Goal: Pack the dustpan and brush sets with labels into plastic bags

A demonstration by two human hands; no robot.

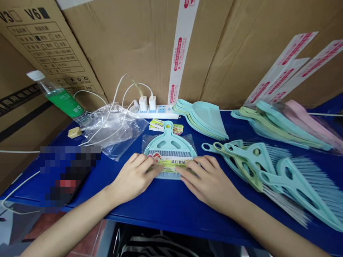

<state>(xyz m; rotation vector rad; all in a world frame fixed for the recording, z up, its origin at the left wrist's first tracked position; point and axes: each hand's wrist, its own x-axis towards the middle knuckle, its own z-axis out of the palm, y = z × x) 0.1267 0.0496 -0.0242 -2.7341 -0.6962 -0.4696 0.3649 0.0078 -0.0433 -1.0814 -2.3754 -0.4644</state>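
Left hand [132,177] and right hand [207,185] are both spread flat, fingers pressing down on a yellow-green paper label [171,166] across a mint-green plastic hand brush [168,142], inside a clear plastic bag [148,141], on a blue tabletop [160,200].

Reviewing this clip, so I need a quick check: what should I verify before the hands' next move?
1. Label across the teal brush: ok, it lies over the bristles.
2. Left hand on the label's left end: ok.
3. Right hand on the label's right end: ok.
4. Brush lying on the clear bag: ok.
5. Label's ends joined underneath: cannot tell, hidden.
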